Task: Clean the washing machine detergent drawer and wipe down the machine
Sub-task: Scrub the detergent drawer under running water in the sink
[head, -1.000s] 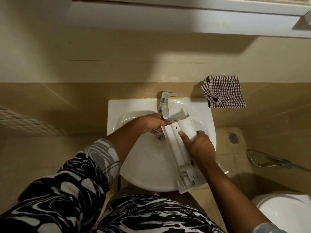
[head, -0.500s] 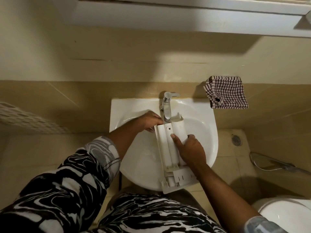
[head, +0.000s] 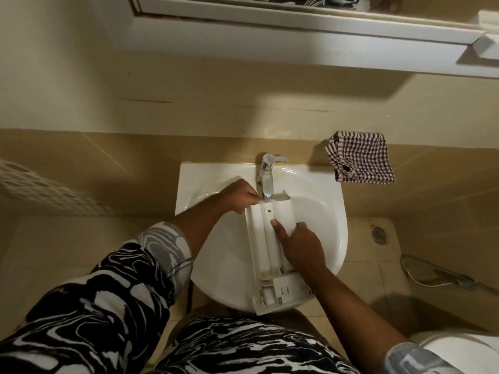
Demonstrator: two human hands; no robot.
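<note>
Detergent drawer (head: pixel 260 247) is out of the machine and lies lengthwise across the white sink (head: pixel 189 179). Its far end sits right under the tap (head: pixel 266 176) at 12 o'clock, and its front panel hangs over the near rim at 6 o'clock. It seems to be turned underside-up, tho we can't be sure.

Our left hand (head: pixel 239 195) comes in from 9 o'clock, fingers curled, gripping the drawer's far left corner just beside the spout. Our right hand (head: pixel 302 245) lies on the drawer's 3 o'clock side. The index finger (head: pixel 278 228) is stretched out along the middle ridge, pressing or rubbing, and the other fingers are curled over the right wall. Neither hand holds a brush or sponge.

We can't tell whether water is running – no stream shows.

Step in hand, as we judge it, is the rinse-and-rub of the drawer by bare fingers, so we're in the early half of the job. The machine itself isn't in view, and its wipe-down looks not yet begun.

Next move prob. calls for turning the drawer over so the compartments face the spout. We'd keep both grips firm, since wet plastic is slippery and the near end overhangs the rim.

The checked cloth (head: pixel 360 160) at 2 o'clock, on the ledge beside the sink, looks handy for drying or wiping afterwards.
</note>
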